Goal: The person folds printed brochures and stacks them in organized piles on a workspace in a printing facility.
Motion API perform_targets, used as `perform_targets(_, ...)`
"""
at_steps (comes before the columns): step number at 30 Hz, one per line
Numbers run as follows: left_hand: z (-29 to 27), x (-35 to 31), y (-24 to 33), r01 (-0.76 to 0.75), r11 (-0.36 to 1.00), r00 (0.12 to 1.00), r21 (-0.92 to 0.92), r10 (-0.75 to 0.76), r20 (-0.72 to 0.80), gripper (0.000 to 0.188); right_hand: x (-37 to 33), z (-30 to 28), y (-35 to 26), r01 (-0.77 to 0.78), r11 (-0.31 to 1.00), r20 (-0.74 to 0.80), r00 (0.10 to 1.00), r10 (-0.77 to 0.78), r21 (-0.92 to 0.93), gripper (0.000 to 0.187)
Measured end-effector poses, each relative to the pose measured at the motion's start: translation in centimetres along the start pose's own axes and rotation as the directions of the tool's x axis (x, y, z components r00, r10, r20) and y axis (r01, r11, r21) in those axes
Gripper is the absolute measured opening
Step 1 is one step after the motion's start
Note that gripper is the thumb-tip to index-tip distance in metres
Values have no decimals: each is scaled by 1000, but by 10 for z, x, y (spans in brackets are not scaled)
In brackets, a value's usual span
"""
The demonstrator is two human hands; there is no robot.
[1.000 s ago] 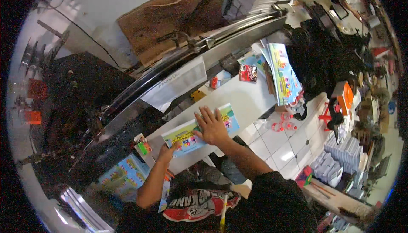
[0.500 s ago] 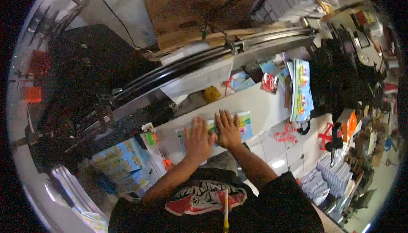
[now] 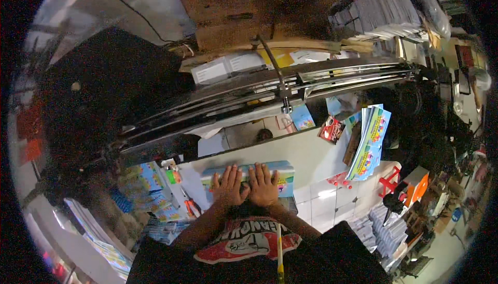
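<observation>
My left hand (image 3: 228,186) lies flat with its fingers spread on a light-blue printed booklet or folded sheet (image 3: 285,172). Beside it, almost thumb to thumb, my right hand (image 3: 263,185) presses flat on the same paper, fingers stretched out. The paper rests on a narrow white tabletop (image 3: 316,146), and both hands cover much of its middle. Nothing is gripped in either hand.
Blue printed booklets (image 3: 369,141) are stacked at the table's right end, near a red packet (image 3: 331,129). An orange-handled tool (image 3: 193,207) lies at left, beside printed sheets (image 3: 145,178). A long metal rail (image 3: 223,110) crosses beyond the table.
My hands have come closer together and now lie flat on the paper; the left was blurred by motion before. The view has shifted, and more of the paper's far edge shows.
</observation>
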State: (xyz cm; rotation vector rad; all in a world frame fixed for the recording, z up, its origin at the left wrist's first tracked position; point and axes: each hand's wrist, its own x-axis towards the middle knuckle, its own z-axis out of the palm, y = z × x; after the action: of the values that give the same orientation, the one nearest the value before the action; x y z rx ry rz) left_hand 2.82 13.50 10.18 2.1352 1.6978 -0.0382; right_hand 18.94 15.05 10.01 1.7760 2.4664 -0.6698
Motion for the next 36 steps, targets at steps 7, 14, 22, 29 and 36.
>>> perform_targets(7, 2, 14, 7, -63, 995, 978, 79, 78, -192, 61, 4, -6, 10, -3, 999, -142, 990, -4, -53, 52)
perform_targets(14, -4, 8, 2, -57, 998, 995, 17, 58, -85, 71, 8, -24, 11, 14, 999, -185, 983, -5, 45, 56)
perform_targets(22, 1, 8, 4, -20, 998, 999, 66, 21, -25, 73, 50, -32, 39, -132, 988, 102, 985, 139, -75, 51)
perform_targets(29, 8, -5, -6, -92, 987, 981, 131, 113, -160, 71, 54, -44, 34, -119, 993, 60, 991, 118, 15, 50)
perform_targets(36, -6, 10, 6, -51, 992, 994, 116, 62, -95, 72, 41, -40, 35, -135, 988, 72, 989, 129, 76, 54)
